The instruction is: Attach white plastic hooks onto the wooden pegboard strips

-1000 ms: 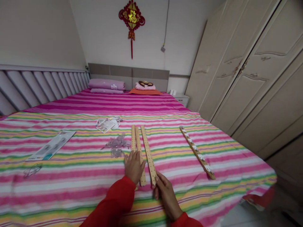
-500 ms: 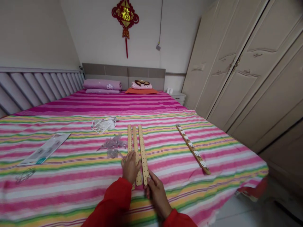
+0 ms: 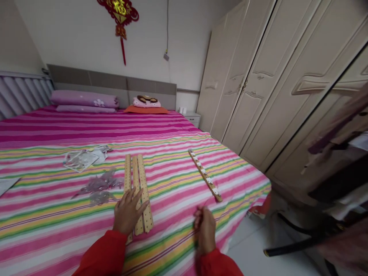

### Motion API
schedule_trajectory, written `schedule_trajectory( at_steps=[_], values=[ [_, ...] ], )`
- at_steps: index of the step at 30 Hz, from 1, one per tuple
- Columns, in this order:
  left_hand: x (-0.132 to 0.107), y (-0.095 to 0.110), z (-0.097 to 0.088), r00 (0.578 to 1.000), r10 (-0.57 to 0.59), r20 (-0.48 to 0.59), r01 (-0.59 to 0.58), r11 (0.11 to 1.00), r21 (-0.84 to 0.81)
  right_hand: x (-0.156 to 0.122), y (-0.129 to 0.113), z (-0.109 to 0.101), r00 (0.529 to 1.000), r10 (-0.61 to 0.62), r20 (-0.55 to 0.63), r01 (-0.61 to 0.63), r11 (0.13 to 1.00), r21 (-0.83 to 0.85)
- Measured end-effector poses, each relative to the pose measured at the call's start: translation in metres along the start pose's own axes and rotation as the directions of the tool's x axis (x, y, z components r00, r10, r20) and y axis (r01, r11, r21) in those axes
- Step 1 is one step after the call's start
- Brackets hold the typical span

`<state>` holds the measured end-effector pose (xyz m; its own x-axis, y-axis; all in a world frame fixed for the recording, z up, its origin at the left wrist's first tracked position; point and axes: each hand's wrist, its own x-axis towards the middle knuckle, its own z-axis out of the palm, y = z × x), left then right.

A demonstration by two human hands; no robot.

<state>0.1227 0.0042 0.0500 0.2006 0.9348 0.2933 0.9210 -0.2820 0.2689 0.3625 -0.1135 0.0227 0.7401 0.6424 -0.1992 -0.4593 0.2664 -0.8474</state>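
Note:
Three pale wooden strips [image 3: 145,203] dotted with small holes lie side by side on a striped cloth. My left hand [image 3: 127,211] rests across them with its fingers spread, holding nothing. To the right, my right hand [image 3: 205,226] is over the cloth, apart from the strips. Its fingers are curled in and slightly blurred, and no object shows in them. Just beyond it lies another wooden strip [image 3: 204,174], carrying a row of several white pieces with metal parts. A crumpled heap of clear plastic [image 3: 102,186] sits left of the three strips.
Several small packets [image 3: 86,158] lie farther back on the left, and a white sheet [image 3: 8,184] is cut off at the left edge. Folded bedding [image 3: 86,100] is by the headboard. A wardrobe [image 3: 258,92] and hanging clothes [image 3: 347,126] stand on the right.
My right hand has let go of the rightmost of the three strips and moved right. My left hand has spread over the strips. The view has turned right.

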Motion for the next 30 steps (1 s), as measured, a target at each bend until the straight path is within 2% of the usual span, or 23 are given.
schedule_trajectory(
  at_steps=[1,2,3,5,7,12,16,19,21,25,27,30],
  values=[
    [0.000,-0.001,0.002,1.000,0.003,-0.008,-0.002,1.000,0.003,0.014,-0.010,-0.013,0.992,-0.010,-0.122,0.015,0.999,0.039],
    [0.000,-0.002,0.003,1.000,0.006,-0.018,-0.006,1.000,0.004,0.028,-0.020,-0.026,0.982,-0.003,-0.187,0.016,0.997,0.070],
    [0.000,-0.003,0.004,1.000,0.013,-0.027,-0.013,1.000,0.005,0.042,-0.029,-0.037,0.981,0.016,-0.196,0.002,0.996,0.092],
    [0.000,-0.006,0.007,0.999,0.027,-0.043,-0.027,1.000,0.002,0.065,-0.045,-0.052,0.993,0.078,-0.088,-0.068,0.992,0.107],
    [0.001,-0.007,0.008,0.998,0.038,-0.050,-0.039,0.999,-0.005,0.081,-0.057,-0.059,0.988,0.156,0.015,-0.156,0.981,0.116],
    [0.001,-0.007,0.007,0.998,0.047,-0.047,-0.047,0.999,-0.007,0.095,-0.072,-0.055,0.924,0.315,0.219,-0.351,0.924,0.154],
    [-0.001,-0.004,0.003,0.998,0.032,-0.052,-0.033,0.999,-0.024,0.086,-0.076,-0.048,0.829,0.375,0.415,-0.489,0.847,0.211],
    [-0.002,-0.002,0.001,0.999,0.017,-0.044,-0.019,0.998,-0.053,0.070,-0.071,-0.037,0.782,0.372,0.500,-0.519,0.833,0.192],
    [-0.003,-0.003,0.001,0.999,0.010,-0.036,-0.013,0.996,-0.086,0.056,-0.062,-0.025,0.784,0.358,0.507,-0.507,0.840,0.192],
    [-0.002,-0.004,-0.001,1.000,-0.005,0.000,0.005,0.981,-0.194,0.024,-0.040,0.005,0.818,0.304,0.488,-0.445,0.872,0.202],
    [-0.003,-0.004,-0.006,0.998,-0.056,-0.012,0.051,0.964,-0.262,0.006,-0.031,0.022,0.806,0.296,0.513,-0.428,0.890,0.160],
    [-0.009,0.004,-0.019,0.986,-0.143,-0.087,0.096,0.907,-0.410,-0.021,-0.023,0.052,0.774,0.278,0.569,-0.415,0.901,0.126]
  ],
)
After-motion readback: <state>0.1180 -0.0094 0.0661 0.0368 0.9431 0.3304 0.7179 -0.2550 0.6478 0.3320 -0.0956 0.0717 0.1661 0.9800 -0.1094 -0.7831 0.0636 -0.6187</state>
